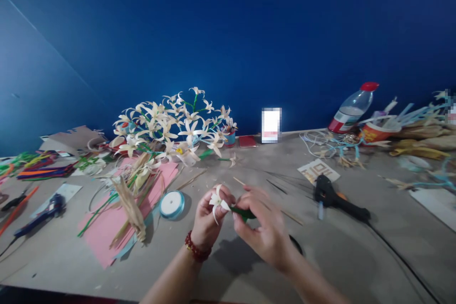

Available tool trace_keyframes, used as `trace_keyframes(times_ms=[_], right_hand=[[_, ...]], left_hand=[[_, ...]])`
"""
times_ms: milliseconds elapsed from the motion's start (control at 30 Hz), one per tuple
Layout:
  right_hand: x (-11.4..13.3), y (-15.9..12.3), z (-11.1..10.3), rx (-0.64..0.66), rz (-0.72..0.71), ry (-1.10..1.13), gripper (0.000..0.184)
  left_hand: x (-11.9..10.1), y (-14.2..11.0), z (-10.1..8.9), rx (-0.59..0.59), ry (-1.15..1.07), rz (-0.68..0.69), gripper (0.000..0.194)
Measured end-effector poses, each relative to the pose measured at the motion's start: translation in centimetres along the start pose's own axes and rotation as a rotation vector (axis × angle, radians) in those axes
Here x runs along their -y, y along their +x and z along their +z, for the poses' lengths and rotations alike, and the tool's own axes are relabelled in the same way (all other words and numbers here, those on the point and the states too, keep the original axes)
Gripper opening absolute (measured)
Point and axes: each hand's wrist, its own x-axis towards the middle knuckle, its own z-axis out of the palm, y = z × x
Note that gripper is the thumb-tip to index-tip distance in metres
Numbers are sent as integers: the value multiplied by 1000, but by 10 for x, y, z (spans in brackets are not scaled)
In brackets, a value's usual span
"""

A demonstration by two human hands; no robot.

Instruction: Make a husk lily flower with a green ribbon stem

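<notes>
My left hand (208,216), with a dark red bead bracelet (196,248) at the wrist, pinches a white artificial flower (216,202) with narrow curling petals. Close beside it, my right hand (261,223) has its thumb and fingers closed on a dark green strip (245,213) that looks like tape and runs to the base of the flower. The right fingers cover part of the strip. A blue-rimmed ribbon spool (171,204) lies left of my hands. Behind them stands a large bunch of similar white flowers (192,130) on green stems.
At right lies a black glue gun (338,202) with its cord; a blue glue gun (46,213) is at left. Pink paper (99,232) lies under dried husks (130,209). A red-capped bottle (352,109) leans beside a red tub (381,128) against the blue wall (249,33).
</notes>
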Motion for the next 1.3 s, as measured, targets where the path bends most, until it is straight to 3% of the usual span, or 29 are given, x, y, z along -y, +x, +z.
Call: trace_keyframes(times_ms=[167, 433, 800, 1100, 1300], right_hand=[[3, 1, -2, 0, -105, -104, 16], [4, -2, -3, 51, -187, -248, 19], [2, -4, -4, 69, -210, -258, 19], [2, 1, -4, -23, -131, -13, 19], [-1, -3, -1, 32, 21, 176, 12]], left_hand=[[3, -1, -1, -7, 58, 37, 18], [1, -1, 7, 3, -2, 19, 29], [1, -2, 6, 2, -43, 6, 31], [3, -2, 3, 67, -62, 40, 25], [3, -1, 3, 71, -74, 39, 24]])
